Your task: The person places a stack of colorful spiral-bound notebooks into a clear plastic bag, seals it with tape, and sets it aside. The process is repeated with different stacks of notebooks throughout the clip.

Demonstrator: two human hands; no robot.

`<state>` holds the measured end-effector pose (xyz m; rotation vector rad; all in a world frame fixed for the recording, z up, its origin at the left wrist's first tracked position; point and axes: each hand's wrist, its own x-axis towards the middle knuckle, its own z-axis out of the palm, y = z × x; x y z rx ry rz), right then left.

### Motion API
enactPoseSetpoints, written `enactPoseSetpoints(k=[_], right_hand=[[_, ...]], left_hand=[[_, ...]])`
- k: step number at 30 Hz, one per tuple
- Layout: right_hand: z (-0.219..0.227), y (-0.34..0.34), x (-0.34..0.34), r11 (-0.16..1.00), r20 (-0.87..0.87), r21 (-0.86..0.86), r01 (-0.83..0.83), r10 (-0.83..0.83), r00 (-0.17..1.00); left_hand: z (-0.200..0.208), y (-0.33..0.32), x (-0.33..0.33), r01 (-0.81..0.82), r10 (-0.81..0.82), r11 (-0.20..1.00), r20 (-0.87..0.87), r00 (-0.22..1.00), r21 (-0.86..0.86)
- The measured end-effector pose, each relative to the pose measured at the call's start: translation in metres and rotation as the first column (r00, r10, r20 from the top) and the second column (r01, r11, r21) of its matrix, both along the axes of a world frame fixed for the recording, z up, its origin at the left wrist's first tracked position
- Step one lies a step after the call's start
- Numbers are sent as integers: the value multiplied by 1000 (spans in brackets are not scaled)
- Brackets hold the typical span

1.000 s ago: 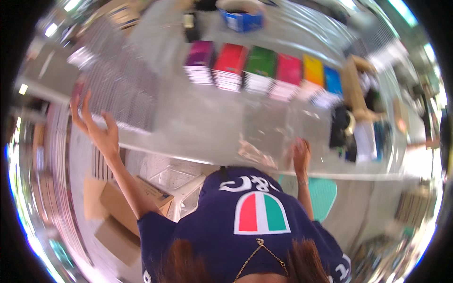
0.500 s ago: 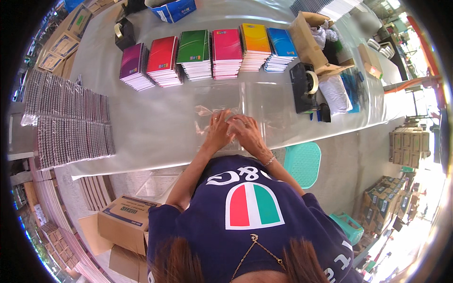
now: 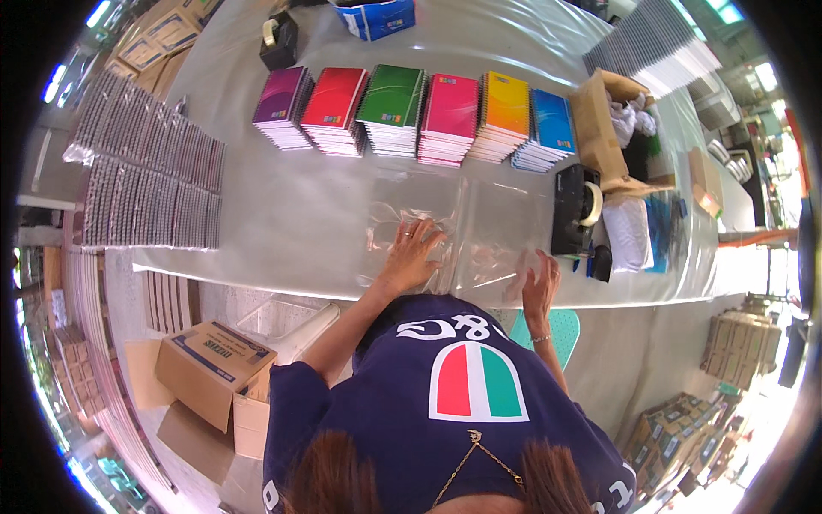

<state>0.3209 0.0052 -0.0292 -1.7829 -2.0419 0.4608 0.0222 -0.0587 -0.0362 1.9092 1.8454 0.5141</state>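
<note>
A thin clear plastic sheet or bag (image 3: 501, 218) lies spread on the table in front of me, with a fold line down its middle. My left hand (image 3: 413, 257) rests on its left part, palm down with the fingers spread. Near its lower right corner is my right hand (image 3: 541, 287), fingers slightly bent and apart; whether they touch the film is hard to see. Beyond the plastic stand stacks of spiral notebooks: purple (image 3: 282, 94), red (image 3: 336, 96), green (image 3: 392, 96), pink (image 3: 449, 104), yellow (image 3: 505, 103) and blue (image 3: 550, 120).
A black tape dispenser (image 3: 572, 210) stands right of the plastic, beside a white packet (image 3: 628, 233) and an opened cardboard box (image 3: 599, 128). Wrapped notebook piles (image 3: 154, 201) fill the table's left. Another dispenser (image 3: 278, 47) and a blue box (image 3: 377, 21) are farther back.
My hands, together over the plastic before, are now apart; the right one has moved right to the sheet's corner. The plastic lies more spread out. The view has shifted.
</note>
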Motion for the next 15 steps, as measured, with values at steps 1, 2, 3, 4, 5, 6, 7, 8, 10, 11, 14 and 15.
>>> enactPoseSetpoints(k=[1,2,3,4,5,6,7,8,10,11,14,15], right_hand=[[7,-4,-7,996,-35,70,-62,65,997],[13,-11,-12,983,-60,142,-113,123,991],[15,-17,-17,964,-81,214,-160,180,980],[16,-25,-17,920,64,178,-350,344,937],[26,-27,-22,866,-4,77,-494,496,868],[18,-30,-23,823,27,75,-564,563,826],[15,-29,-25,773,60,74,-630,627,777],[16,-25,-20,797,38,60,-601,600,799],[19,-20,-14,838,-10,37,-544,545,838],[18,-19,-10,846,0,35,-532,533,846],[18,-15,1,862,22,20,-507,507,862],[19,-16,3,867,12,12,-498,498,867]], left_hand=[[-4,-1,-1,-3,3,1000,-11,1000,11],[-8,0,1,3,-2,1000,-15,1000,22],[-13,0,2,10,-9,999,-19,1000,32],[-13,0,5,-4,5,1000,-50,999,19],[-13,-1,7,-11,11,1000,-85,996,5],[-13,-2,9,-16,15,1000,-120,993,-8],[-8,0,11,-24,21,999,-113,993,-26],[-1,3,12,-31,26,999,-107,994,-44],[1,7,17,-49,42,997,-118,992,-56],[0,8,19,-60,53,997,-134,990,-49],[2,10,26,-82,67,994,-187,980,-73],[4,10,29,-89,69,992,-206,976,-88]])
